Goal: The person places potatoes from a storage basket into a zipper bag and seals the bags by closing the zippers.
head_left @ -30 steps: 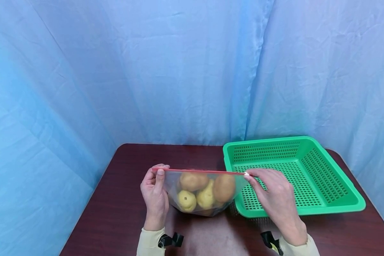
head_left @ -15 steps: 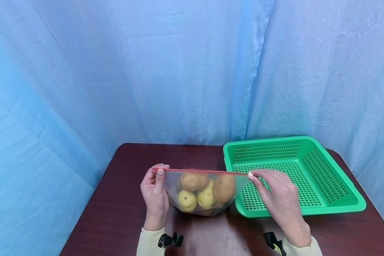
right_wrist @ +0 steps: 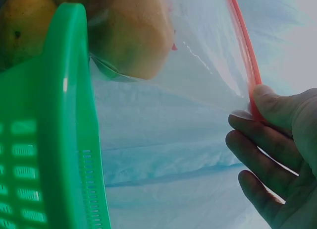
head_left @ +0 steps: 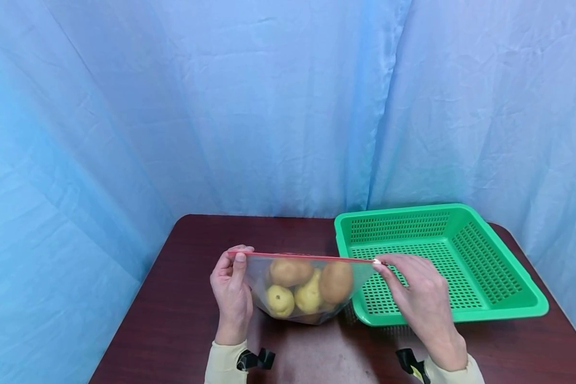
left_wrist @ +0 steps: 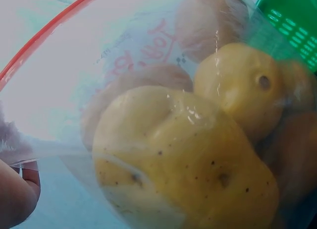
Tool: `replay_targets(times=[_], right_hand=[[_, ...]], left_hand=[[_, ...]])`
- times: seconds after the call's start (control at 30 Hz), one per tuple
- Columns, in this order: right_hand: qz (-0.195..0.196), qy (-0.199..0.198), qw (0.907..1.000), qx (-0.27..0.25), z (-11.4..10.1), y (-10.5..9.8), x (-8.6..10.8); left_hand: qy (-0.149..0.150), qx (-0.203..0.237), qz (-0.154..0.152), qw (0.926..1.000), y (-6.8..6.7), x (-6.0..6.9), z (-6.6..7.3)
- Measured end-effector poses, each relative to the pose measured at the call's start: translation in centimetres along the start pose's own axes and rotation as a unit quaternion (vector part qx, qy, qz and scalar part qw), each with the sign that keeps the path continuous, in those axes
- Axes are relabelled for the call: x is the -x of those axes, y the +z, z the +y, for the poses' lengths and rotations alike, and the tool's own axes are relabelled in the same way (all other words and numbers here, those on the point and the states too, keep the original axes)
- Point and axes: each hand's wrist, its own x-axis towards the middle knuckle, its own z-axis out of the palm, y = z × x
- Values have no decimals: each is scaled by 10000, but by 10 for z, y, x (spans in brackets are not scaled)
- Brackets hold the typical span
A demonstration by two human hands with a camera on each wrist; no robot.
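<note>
A clear zip bag [head_left: 363, 273] with a red zip strip [head_left: 312, 258] is stretched sideways between the two hands. Inside are round yellow fruits [head_left: 280, 301] and brown, potato-like pieces [head_left: 336, 282]. The left hand [head_left: 232, 298] pinches the strip's left end, thumb facing the camera. At the right end, thumb and index finger of the right hand [head_left: 420, 293] pinch the strip by a small white slider [head_left: 376, 261]. In the right wrist view the right hand [right_wrist: 277, 144] grips the red strip's corner, its other fingers spread. Dark specks mark a yellow fruit [left_wrist: 183, 159] in the left wrist view.
A green perforated basket [head_left: 441, 317] stands on the right of the dark red-brown table [head_left: 173, 309], close behind the right hand. Its rim [right_wrist: 64, 90] rises beside the bag in the right wrist view. Blue curtains [head_left: 269, 106] hang around the table.
The right hand has moved slightly to the right with the white slider, between one second and half a second ago. The left hand and the bag's contents stay where they were.
</note>
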Motion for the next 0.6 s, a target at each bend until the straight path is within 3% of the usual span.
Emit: replay_targets(times=[0.17, 0.27, 0.37, 0.47, 0.53, 0.6], right_hand=[[-385, 626, 9963, -442, -3, 1, 4], [-744, 1351, 9814, -1141, -5, 2, 5], [-1323, 2151, 9507, -1798, -7, 5, 4], [-1854, 2698, 9231, -2017, -7, 10, 4], [-1982, 2886, 9150, -2003, -5, 13, 5], [-1937, 2945, 9150, -1965, -2, 16, 6]], left_hand=[[-201, 248, -4, 9995, -5, -1, 0], [-332, 651, -215, 9971, -9, -4, 0], [-621, 963, -659, 9912, -15, -6, 0], [-1036, 1025, -1291, 9809, -23, -8, -3], [-1305, 857, -1743, 9722, -29, -10, -6], [-1501, 566, -2234, 9614, -35, -12, -11]])
